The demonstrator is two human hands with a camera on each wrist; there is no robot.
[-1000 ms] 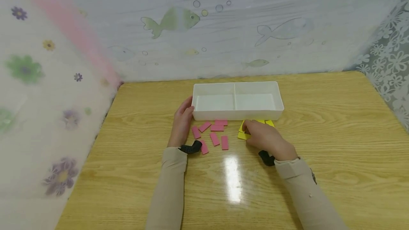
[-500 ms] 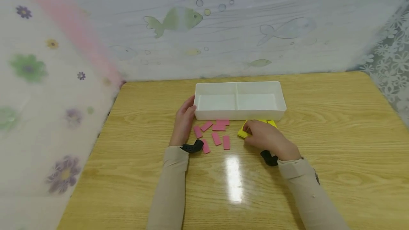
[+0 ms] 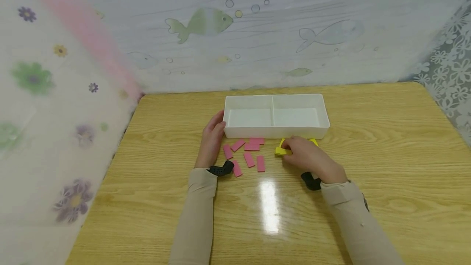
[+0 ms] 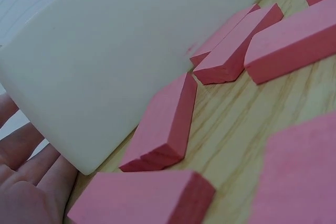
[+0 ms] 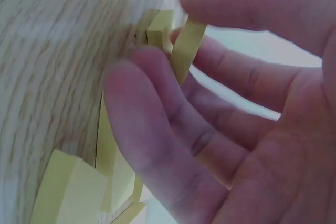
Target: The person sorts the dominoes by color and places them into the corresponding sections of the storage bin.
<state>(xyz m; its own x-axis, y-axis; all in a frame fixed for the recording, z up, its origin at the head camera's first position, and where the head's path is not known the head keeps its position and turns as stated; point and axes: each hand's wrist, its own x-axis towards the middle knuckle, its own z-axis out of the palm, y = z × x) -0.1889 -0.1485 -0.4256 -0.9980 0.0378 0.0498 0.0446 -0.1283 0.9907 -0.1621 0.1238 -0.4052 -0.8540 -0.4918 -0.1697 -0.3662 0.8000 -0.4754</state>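
Note:
In the head view a white two-compartment tray (image 3: 272, 133) stands on the table. My left hand (image 3: 211, 140) rests against its left end, fingers stretched along the outside of that wall, also seen in the left wrist view. My right hand (image 3: 307, 156) is at the tray's front, right of centre, and pinches a yellow block (image 5: 188, 48) between thumb and fingers, over other yellow blocks (image 5: 68, 190). The hand partly covers this yellow group in the head view. Several flat pink blocks (image 3: 260, 163) lie scattered in front of the tray's left half, some touching or overlapping.
The wooden table (image 3: 162, 126) reaches back to a wall covering (image 3: 257, 52) printed with fish. A flowered sheet (image 3: 59, 113) hangs along the left side. Both wrists carry black straps, the left one's black piece (image 3: 222, 169) reaching close to a pink block.
My right fingers have taken hold of a yellow block at the left of the yellow group and raised it slightly. My left hand, tray and pink blocks stay put.

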